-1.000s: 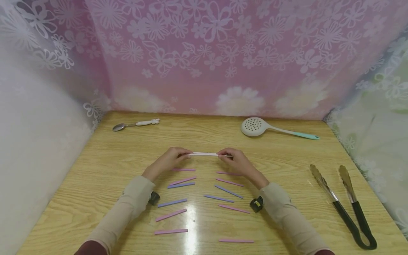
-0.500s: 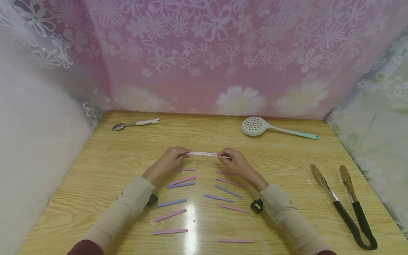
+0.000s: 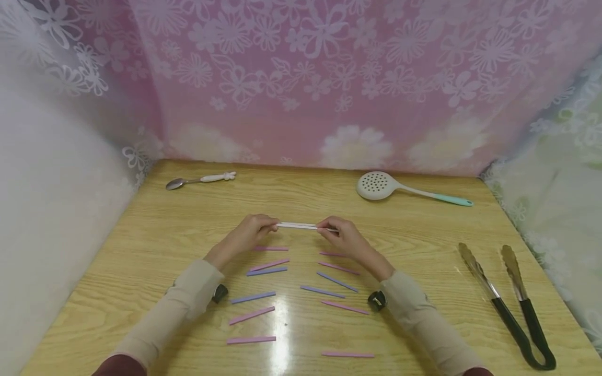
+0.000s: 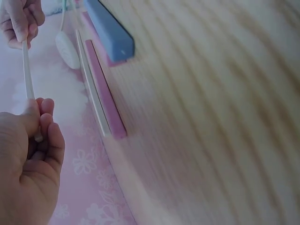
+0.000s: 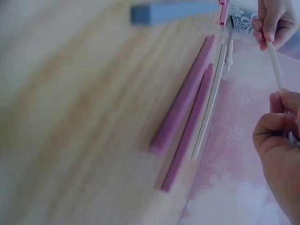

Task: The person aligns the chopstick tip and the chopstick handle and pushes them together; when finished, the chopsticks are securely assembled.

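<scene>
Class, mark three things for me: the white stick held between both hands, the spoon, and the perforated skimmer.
Held white stick (image 4: 27, 70), left wrist view: middle of its shaft.
Spoon (image 3: 207, 178), head view: white handle.
Perforated skimmer (image 3: 376, 186), head view: pierced round head.

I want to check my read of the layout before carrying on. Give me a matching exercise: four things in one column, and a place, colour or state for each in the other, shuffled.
Things:
1. spoon
2. skimmer
3. tongs
4. one white stick

Descriptions:
A. spread open, on the right side
B. pinched by the left hand and the right hand
C. near the far left corner of the table
D. pale grey and mint green

Pairs: 1-C, 2-D, 3-A, 4-B
</scene>
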A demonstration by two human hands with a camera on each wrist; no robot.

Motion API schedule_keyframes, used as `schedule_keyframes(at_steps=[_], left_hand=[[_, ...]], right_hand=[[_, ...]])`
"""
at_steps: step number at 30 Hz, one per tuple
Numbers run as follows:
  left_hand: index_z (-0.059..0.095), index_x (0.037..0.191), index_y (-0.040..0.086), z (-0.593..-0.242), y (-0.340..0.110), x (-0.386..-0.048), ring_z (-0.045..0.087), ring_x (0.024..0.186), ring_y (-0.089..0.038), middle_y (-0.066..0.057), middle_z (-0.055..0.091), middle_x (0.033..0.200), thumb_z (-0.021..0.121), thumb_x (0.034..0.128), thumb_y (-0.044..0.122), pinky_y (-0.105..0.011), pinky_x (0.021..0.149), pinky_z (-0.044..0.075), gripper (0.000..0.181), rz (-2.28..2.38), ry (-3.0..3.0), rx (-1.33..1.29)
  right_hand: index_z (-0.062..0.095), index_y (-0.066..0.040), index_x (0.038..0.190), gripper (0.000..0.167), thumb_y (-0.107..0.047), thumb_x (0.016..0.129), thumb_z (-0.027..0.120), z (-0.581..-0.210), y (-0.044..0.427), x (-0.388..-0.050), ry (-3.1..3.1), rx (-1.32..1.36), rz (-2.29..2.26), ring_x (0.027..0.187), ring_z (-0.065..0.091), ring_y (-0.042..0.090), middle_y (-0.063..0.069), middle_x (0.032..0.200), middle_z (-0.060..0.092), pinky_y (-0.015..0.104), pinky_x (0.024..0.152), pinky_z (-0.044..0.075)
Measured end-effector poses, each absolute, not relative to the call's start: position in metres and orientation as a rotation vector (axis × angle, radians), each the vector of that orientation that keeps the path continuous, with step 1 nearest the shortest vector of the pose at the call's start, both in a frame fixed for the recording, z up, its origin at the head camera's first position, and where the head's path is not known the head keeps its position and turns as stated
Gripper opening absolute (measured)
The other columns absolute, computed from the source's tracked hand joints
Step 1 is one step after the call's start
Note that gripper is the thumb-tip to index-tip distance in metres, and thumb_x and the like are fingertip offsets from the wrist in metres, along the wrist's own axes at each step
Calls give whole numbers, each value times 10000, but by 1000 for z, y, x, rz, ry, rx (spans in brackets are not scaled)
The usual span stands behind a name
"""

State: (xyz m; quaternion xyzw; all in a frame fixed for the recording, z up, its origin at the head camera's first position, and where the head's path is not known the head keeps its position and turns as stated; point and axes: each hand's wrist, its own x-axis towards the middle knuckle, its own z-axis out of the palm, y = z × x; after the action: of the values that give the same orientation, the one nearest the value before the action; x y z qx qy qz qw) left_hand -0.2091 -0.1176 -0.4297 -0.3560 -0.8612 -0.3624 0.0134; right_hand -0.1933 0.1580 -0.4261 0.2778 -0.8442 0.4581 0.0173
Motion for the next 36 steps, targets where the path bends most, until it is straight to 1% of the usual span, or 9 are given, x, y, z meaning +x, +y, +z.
schedule_keyframes(at_steps=[3, 6, 8, 10, 13, 17, 25, 31, 36], left_hand=[[629, 1139, -93, -431, -121, -209, 669, 841, -261, -183, 684, 986, 540, 955, 43, -276, 744, 561, 245, -1140, -2711, -1101], [638, 1150, -52, -432, -123, -210, 625, 816, -218, -139, 661, 1006, 527, 973, 82, -254, 718, 541, 248, -1170, -2735, -1074], [642, 1153, -34, -433, -123, -211, 591, 825, -193, -120, 626, 1023, 528, 974, 98, -246, 719, 528, 249, -1185, -2742, -1050], [644, 1158, -22, -433, -124, -212, 575, 868, -172, -104, 592, 1048, 537, 970, 106, -243, 747, 526, 251, -1199, -2753, -1016], [633, 1176, -25, -432, -125, -211, 564, 872, -176, -107, 579, 1062, 550, 960, 89, -258, 756, 526, 258, -1213, -2773, -993], [617, 1206, -16, -430, -125, -211, 578, 878, -197, -109, 616, 1048, 555, 955, 58, -272, 765, 525, 269, -1223, -2837, -972], [666, 1074, -38, -436, -126, -215, 600, 862, -175, -100, 652, 968, 613, 916, 44, -286, 768, 533, 186, -1160, -2826, -992], [671, 1084, -28, -442, -124, -221, 607, 948, -235, -124, 652, 1016, 592, 936, 61, -352, 857, 523, 190, -1174, -2916, -938], [679, 1053, -43, -442, -123, -222, 604, 914, -233, -140, 645, 988, 604, 928, 60, -320, 814, 528, 179, -1110, -2903, -974]], right_hand=[[680, 57, 979, 126, -30, 903, 628, -424, 159, -196, -2644, 898, 1365, 846, 631, 256, 156, 935, 658, 302, 781, 560], [696, 49, 1005, 143, -25, 905, 626, -424, 161, -198, -2669, 900, 1345, 752, 538, 157, 122, 913, 614, 242, 687, 518], [698, 51, 1026, 156, -1, 903, 619, -425, 165, -200, -2682, 898, 1337, 716, 483, 122, 114, 897, 584, 223, 642, 479], [700, 46, 1031, 160, 5, 898, 621, -428, 170, -201, -2697, 880, 1323, 719, 501, 104, 103, 886, 584, 216, 642, 485], [713, 19, 1006, 141, -16, 886, 648, -431, 176, -203, -2734, 820, 1290, 759, 561, 122, 81, 877, 618, 237, 679, 519], [720, -12, 979, 123, -62, 878, 672, -432, 183, -205, -2808, 720, 1253, 808, 598, 166, 69, 892, 657, 274, 719, 529], [716, -5, 933, 99, -71, 863, 691, -439, 187, -212, -2879, 665, 1203, 769, 577, 161, 71, 854, 645, 266, 700, 506], [713, -6, 898, 81, -71, 851, 704, -451, 185, -217, -2883, 664, 1174, 755, 547, 149, 57, 822, 603, 237, 678, 484], [715, -9, 883, 66, -66, 852, 703, -454, 182, -218, -2883, 667, 1138, 736, 521, 131, 48, 803, 595, 222, 657, 462]])
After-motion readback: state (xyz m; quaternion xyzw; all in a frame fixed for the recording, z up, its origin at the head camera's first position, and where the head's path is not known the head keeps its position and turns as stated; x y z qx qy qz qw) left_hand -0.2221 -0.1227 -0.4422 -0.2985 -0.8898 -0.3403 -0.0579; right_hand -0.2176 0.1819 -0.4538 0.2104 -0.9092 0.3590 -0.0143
